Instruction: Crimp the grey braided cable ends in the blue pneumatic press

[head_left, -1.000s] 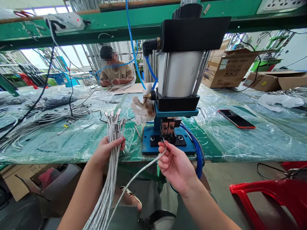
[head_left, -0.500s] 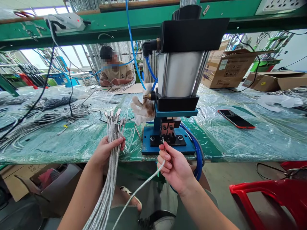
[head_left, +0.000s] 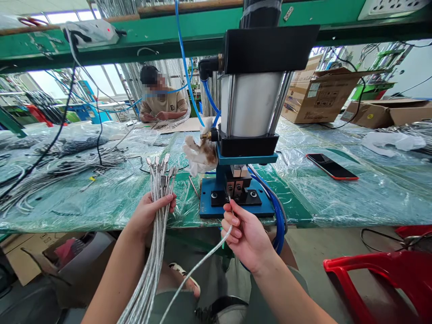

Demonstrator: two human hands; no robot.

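Note:
Wrapped round a bundle of clear-sheathed cables [head_left: 158, 234] is my left hand [head_left: 153, 209]; the metal connectors at the bundle's top point upward. My right hand [head_left: 245, 234] pinches a single cable [head_left: 199, 262] near its end. That cable's tip is at the black jaws [head_left: 238, 186] of a press [head_left: 251, 105], where the fingertips partly hide it. The press has a silver cylinder above and a blue base plate [head_left: 209, 204] on the table. A stained white cloth or glove [head_left: 199, 155] hangs at the left of the press.
A phone [head_left: 332, 167] lies on the plastic-covered table [head_left: 297, 204] at the right, with cardboard boxes [head_left: 324, 96] behind. More cables [head_left: 84, 166] lie at the left. Across the table sits a person [head_left: 164, 103]. A red stool [head_left: 381, 270] stands at the lower right.
The upper jaw block of the press has moved down toward the base, near the cable tip. Both hands have kept their places and their holds.

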